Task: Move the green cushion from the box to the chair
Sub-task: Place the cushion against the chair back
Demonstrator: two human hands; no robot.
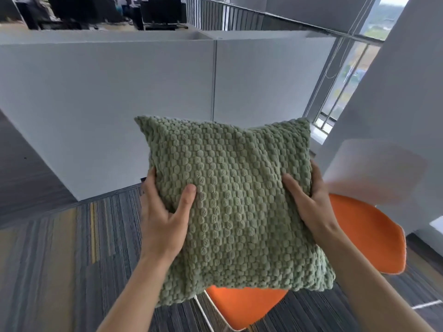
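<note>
A square green cushion (pixel 237 202) with a knobbly woven cover hangs in the air in front of me. My left hand (pixel 165 216) grips its left edge, thumb on the front. My right hand (pixel 309 200) grips its right edge the same way. Below and behind the cushion stands an orange chair (pixel 364 233); its seat shows under the cushion's lower edge and its pale backrest rises at the right. The cushion hides most of the seat. No box is in view.
A white partition wall (pixel 107 111) runs across the back. A white column (pixel 395 92) and a window (pixel 345 75) stand at the right. Striped grey carpet (pixel 60 259) covers the floor. The chair's thin white leg (pixel 203 310) shows at the bottom.
</note>
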